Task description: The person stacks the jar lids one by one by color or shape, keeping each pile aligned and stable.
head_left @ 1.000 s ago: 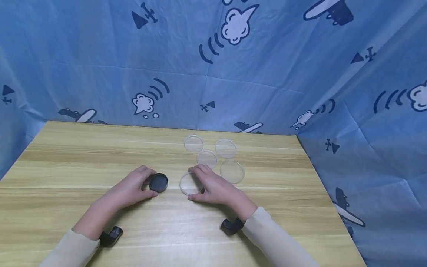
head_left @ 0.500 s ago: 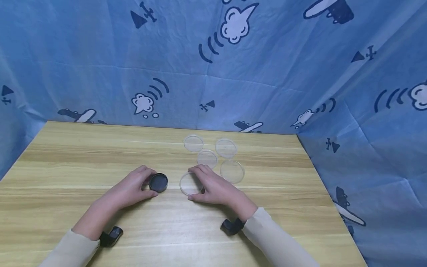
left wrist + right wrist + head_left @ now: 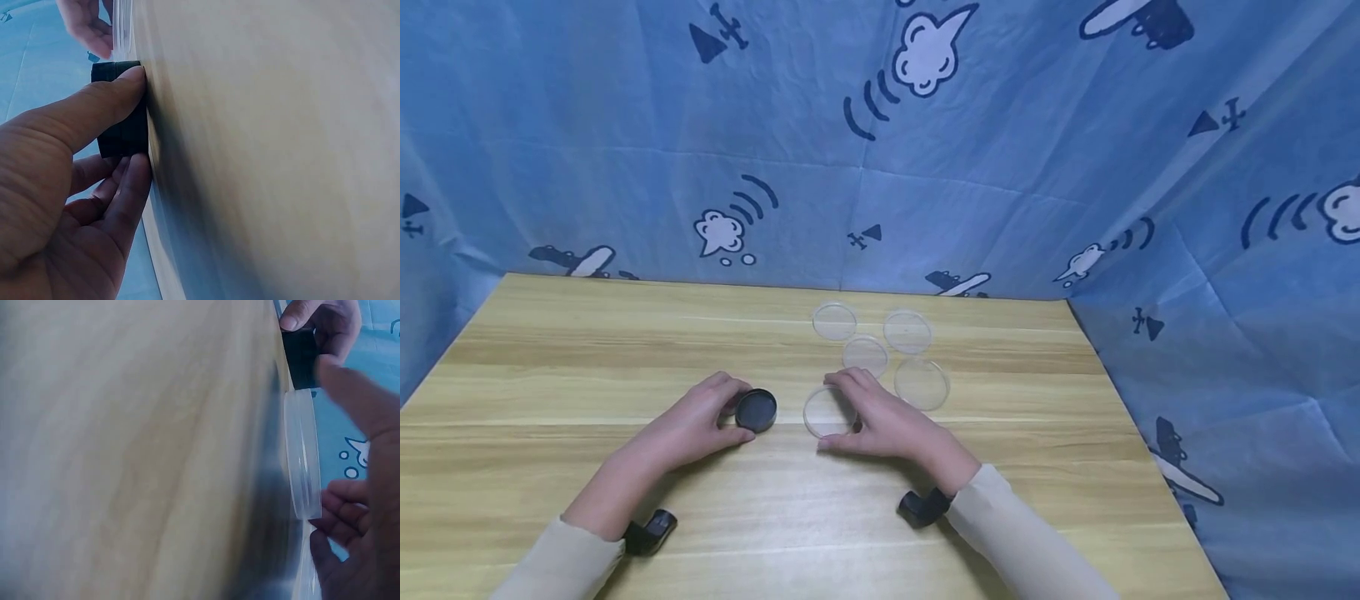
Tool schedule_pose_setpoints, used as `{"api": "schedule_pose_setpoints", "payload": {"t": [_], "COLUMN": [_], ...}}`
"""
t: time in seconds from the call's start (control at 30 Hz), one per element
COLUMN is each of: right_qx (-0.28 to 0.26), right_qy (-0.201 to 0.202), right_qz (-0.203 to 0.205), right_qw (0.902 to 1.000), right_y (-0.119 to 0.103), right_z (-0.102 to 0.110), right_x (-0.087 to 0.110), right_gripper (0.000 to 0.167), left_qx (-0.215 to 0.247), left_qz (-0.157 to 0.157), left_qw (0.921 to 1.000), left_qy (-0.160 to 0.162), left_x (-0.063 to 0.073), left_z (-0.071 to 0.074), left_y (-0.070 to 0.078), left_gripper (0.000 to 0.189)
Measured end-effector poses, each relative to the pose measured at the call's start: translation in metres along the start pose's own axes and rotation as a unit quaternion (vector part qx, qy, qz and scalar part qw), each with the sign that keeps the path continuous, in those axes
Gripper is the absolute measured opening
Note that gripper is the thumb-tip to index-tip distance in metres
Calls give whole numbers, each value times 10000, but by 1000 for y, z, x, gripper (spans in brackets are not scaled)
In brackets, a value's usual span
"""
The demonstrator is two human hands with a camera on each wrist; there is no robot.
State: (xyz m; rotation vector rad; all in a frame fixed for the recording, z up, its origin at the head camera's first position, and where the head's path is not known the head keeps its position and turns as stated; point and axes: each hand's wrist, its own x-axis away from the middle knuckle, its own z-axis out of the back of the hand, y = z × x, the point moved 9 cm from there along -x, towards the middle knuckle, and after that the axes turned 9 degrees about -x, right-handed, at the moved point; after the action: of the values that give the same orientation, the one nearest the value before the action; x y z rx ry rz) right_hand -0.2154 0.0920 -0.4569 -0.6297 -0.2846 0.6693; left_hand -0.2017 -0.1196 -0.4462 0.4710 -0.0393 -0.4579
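In the head view my left hand (image 3: 700,423) grips a short black round container (image 3: 756,411) by its sides, thumb at the near side. In the left wrist view the container (image 3: 122,134) stands on the wooden table between thumb and fingers. My right hand (image 3: 887,417) is around a clear petri dish (image 3: 829,412) lying flat to the right of the container. The right wrist view shows the right thumb (image 3: 356,394), blurred, apart from the dish wall, and the fingers close to the dish's other side. The palm hides part of the dish in the head view.
Several more clear petri dishes lie flat behind the right hand: one at back left (image 3: 834,321), one at back right (image 3: 907,332), a middle one (image 3: 865,357) and one nearest the wrist (image 3: 922,384). Blue printed cloth (image 3: 850,167) walls the wooden table (image 3: 625,350) at the back and right.
The right thumb has shifted slightly outward to the left, away from the dish's near edge. The left hand, the black container and the dishes stay in place.
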Motion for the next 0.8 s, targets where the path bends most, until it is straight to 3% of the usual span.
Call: {"api": "schedule_pose_setpoints", "payload": {"t": [0.23, 0.43, 0.6, 0.8], "right_qx": [-481, -537, -488, -593], "right_qy": [382, 869, 1085, 1077], "right_qz": [52, -70, -318, -625], "right_qw": [9981, 9947, 9924, 9904], "right_y": [7, 20, 36, 48], "right_z": [19, 45, 59, 66], "right_x": [3, 0, -5, -12], "right_gripper": [80, 73, 75, 83], "left_qx": [31, 33, 57, 78], "left_qz": [-17, -1, 30, 32], "left_qw": [10000, 10000, 10000, 10000], "left_qy": [-2, 13, -20, -18], "left_x": [0, 0, 0, 1], "left_z": [0, 0, 0, 0], "left_y": [0, -1, -1, -1], "left_gripper": [52, 52, 52, 51]}}
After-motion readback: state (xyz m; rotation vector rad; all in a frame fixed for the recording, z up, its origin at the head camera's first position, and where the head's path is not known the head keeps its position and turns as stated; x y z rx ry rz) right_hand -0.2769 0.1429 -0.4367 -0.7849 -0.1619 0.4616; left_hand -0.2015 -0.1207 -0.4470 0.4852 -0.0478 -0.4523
